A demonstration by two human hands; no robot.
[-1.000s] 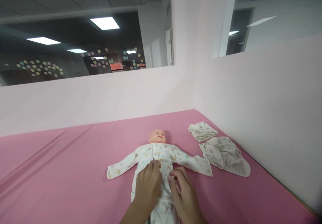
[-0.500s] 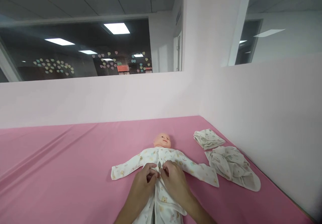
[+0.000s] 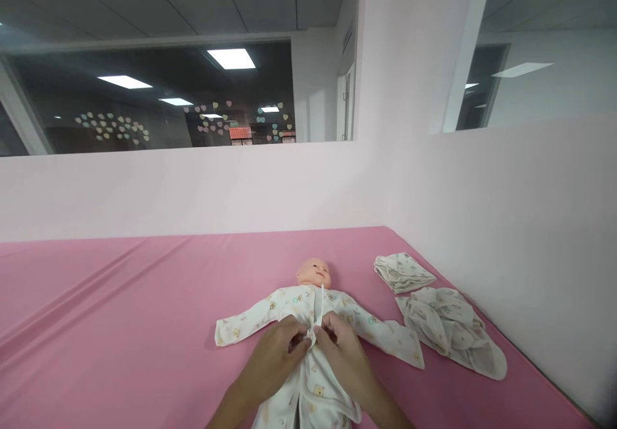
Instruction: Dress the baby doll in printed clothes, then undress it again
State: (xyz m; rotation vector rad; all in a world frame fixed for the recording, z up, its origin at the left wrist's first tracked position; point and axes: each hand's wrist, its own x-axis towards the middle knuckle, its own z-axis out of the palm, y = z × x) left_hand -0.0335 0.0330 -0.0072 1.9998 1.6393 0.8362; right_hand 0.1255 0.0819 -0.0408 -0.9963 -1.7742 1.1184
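Both hands meet at the chest of a baby doll [image 3: 315, 273]. The left hand [image 3: 277, 359] and the right hand [image 3: 341, 350] have their fingertips drawn together, each pinching part of a thin white tie string [image 3: 319, 310] where the two front flaps of the doll's printed romper [image 3: 313, 377] overlap.

A second ago the left hand lay flat on the garment with fingers together, and the right hand rested lower, over the belly, loosely curled. Half a second ago both had bunched up at the chest closure. Now a free end of the string stands up from between the fingertips toward the doll's chin, which it did not do before, so I judge the fastening of the front ties to be under way, with the knot not visibly finished.

Just beyond the fingers the doll lies on its back, head away from the person, sleeves spread to either side. Farther off, to the right of the right hand, a loosely heaped printed cloth [image 3: 448, 329] lies on the pink sheet [image 3: 120, 326], and beyond it a small folded cloth [image 3: 402, 271], both near the pale partition wall [image 3: 506, 223]. Behind it, a dark window shows pastel heart stickers [image 3: 113, 126].

No brand, label or legible writing is visible; the romper carries only small bear prints, and a red patch in the window is too blurred to read.
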